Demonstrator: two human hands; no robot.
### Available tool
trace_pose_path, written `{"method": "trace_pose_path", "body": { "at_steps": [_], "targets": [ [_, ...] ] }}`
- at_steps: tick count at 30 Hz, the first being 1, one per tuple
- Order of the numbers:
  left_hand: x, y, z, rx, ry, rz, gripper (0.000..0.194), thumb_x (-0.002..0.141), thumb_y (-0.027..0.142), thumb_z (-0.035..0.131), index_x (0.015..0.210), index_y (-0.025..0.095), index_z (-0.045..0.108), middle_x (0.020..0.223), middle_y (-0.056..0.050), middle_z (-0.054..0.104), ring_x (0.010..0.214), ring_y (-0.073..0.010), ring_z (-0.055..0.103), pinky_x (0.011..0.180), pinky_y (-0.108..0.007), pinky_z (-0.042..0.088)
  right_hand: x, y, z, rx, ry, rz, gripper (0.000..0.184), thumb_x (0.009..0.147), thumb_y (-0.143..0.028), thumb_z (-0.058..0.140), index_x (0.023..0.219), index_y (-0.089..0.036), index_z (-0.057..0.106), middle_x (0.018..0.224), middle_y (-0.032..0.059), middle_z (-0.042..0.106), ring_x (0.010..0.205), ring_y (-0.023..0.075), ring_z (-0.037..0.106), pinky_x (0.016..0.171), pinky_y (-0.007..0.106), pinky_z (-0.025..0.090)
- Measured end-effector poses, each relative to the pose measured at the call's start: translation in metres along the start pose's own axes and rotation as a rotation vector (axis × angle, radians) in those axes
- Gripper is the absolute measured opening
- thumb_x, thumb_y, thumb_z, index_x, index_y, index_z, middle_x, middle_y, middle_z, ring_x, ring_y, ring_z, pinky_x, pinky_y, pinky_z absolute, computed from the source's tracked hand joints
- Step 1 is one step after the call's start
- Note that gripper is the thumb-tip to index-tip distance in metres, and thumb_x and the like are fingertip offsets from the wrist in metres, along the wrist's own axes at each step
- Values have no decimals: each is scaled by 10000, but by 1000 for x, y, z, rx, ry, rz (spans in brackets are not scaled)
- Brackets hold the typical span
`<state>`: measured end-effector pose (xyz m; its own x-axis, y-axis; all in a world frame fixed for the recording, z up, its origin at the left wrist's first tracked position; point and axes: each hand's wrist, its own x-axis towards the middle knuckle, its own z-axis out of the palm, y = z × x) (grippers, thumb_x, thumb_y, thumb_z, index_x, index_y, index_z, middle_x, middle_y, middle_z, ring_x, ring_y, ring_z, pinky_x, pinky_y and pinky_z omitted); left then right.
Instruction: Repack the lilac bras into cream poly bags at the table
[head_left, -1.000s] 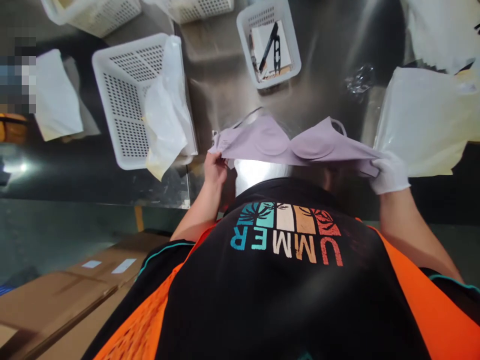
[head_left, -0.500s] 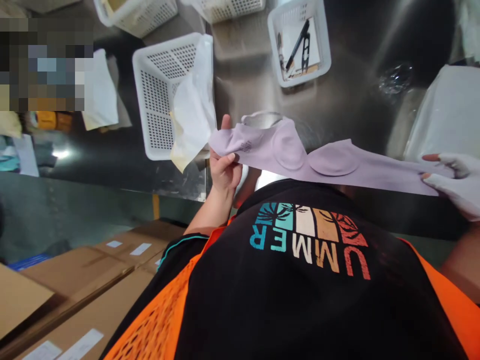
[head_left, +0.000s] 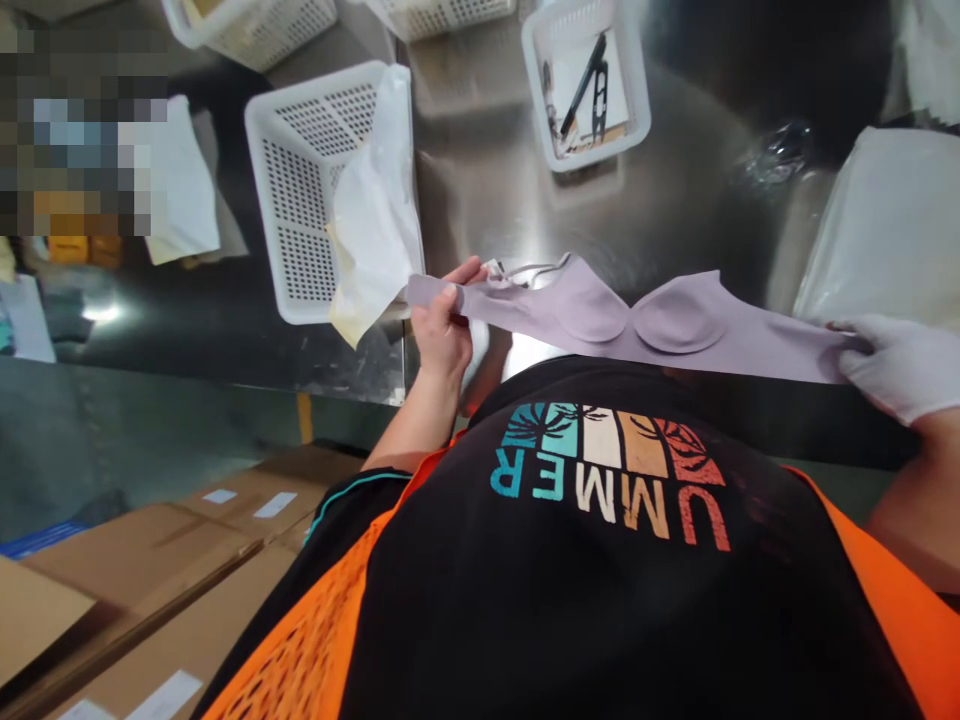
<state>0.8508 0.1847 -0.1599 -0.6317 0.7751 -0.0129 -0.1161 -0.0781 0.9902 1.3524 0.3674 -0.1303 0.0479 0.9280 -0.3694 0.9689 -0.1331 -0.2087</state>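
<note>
A pale lilac bra point(head_left: 637, 320) is stretched out flat just above the near edge of the steel table point(head_left: 480, 190). My left hand point(head_left: 442, 325), bare, pinches its left end between thumb and fingers. My right hand point(head_left: 896, 365), in a white glove, grips its right end. The two moulded cups face up in the middle, and thin straps lie behind the left cup.
A white perforated basket point(head_left: 300, 190) with a plastic bag point(head_left: 371, 215) draped over its rim stands to the left. A smaller basket point(head_left: 585, 85) with a pen and snips is at the back. A stack of white bags point(head_left: 892, 230) lies right. Cardboard boxes point(head_left: 127, 590) sit on the floor lower left.
The bra has been pulled wider between my hands, then lowered slightly toward the table edge. My left thumb has shifted along its left end. The view swung left.
</note>
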Motion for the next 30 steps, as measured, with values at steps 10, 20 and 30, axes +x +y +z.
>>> {"method": "trace_pose_path", "body": {
  "at_steps": [10,20,30],
  "targets": [
    [8,-2,15,184,-322,166,687,784,679,918,722,236,396,670,61,439,615,-119,463,657,-283,452,-62,-124,-17,942,-551,-313,563,760,-555,918,1241,-315,748,1424,116,714,1259,374,728,928,553,681],
    [-4,-17,24,168,-424,-58,572,848,760,814,819,222,621,723,23,549,587,-119,486,546,-253,395,-13,-162,95,22,-241,-707,415,894,-262,657,1290,-159,726,1376,182,711,1341,399,618,1201,596,476],
    [-9,-24,27,97,-349,-259,572,703,586,1010,1044,205,755,721,29,680,545,-105,596,543,-239,488,20,-156,147,-290,-170,-775,342,1061,-245,452,1069,-134,775,1077,204,770,1097,376,668,974,530,473]
  ]
}}
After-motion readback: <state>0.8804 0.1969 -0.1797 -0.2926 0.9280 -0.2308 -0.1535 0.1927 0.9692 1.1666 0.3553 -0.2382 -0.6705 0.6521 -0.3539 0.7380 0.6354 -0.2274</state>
